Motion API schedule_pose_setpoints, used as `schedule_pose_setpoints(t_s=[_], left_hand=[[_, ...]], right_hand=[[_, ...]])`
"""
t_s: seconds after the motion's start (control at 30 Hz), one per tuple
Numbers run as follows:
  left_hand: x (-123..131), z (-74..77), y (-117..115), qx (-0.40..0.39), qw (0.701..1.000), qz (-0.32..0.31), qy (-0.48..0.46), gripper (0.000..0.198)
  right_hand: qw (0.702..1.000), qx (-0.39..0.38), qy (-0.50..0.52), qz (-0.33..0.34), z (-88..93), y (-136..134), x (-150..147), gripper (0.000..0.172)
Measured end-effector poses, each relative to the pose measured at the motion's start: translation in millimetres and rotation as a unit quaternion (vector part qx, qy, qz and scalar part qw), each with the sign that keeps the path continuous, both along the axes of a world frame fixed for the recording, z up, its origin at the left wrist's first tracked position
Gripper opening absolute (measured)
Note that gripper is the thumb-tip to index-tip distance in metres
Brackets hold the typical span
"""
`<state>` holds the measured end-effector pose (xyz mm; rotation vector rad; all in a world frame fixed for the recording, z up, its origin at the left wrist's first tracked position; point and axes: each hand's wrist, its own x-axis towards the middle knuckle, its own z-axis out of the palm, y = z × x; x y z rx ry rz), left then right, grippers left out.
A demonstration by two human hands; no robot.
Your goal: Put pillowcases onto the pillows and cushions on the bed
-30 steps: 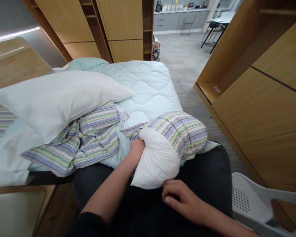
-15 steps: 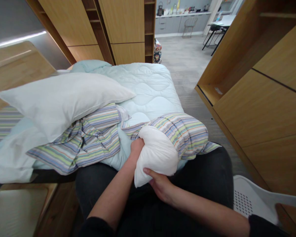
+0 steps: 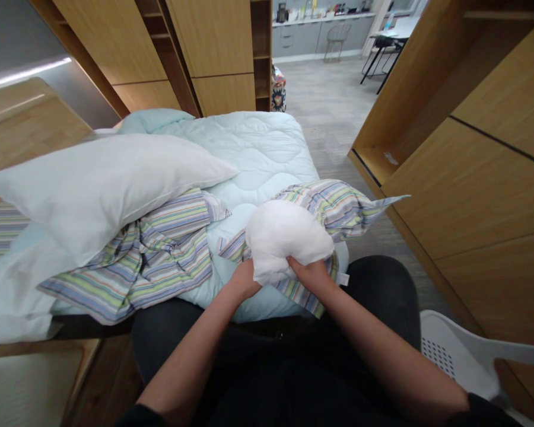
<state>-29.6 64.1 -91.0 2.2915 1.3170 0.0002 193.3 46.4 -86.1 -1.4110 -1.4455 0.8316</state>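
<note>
A white pillow [image 3: 285, 231] is bunched up in front of me, its far part inside a striped pillowcase [image 3: 342, 204]. My left hand [image 3: 248, 280] is closed on the pillow's near left corner, most of its fingers hidden. On the near right side, my right hand [image 3: 312, 275] grips the pillow, thumb on top and fingers out of sight underneath. One pointed corner of the pillowcase sticks out to the right. A small white tag [image 3: 342, 279] shows beside my right wrist.
The bed carries a light blue quilt [image 3: 267, 139]. On its left lie a large white pillow [image 3: 115, 178] and a crumpled striped cloth [image 3: 169, 255]. Wooden cabinets [image 3: 485, 196] stand at right and behind. A white chair [image 3: 454, 350] is by my right knee.
Both hands have moved forward with the pillow, away from my lap. The pillowcase's far corner has swung up and out to the right. My view has shifted slightly.
</note>
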Motion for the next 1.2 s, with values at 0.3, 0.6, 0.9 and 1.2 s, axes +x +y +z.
schedule_pose_setpoints(t_s=[0.3, 0.6, 0.9, 1.2], left_hand=[[-7.4, -8.6, -12.8, 0.079, 0.914, 0.288, -0.276, 0.028], [30.5, 4.4, 10.5, 0.046, 0.998, 0.019, 0.044, 0.036], [36.7, 9.1, 8.2, 0.06, 0.996, -0.058, 0.021, 0.062], [49.2, 10.0, 8.2, 0.014, 0.991, 0.055, 0.121, 0.052]], right_hand=[[0.999, 0.036, 0.018, -0.036, 7.0, 43.1, 23.7, 0.082], [0.983, 0.049, -0.155, 0.09, -15.9, 40.7, 13.2, 0.065], [0.929, 0.021, -0.318, 0.187, -14.0, 69.7, -0.8, 0.067], [0.87, -0.018, -0.445, 0.211, -12.9, 108.3, -23.3, 0.065]])
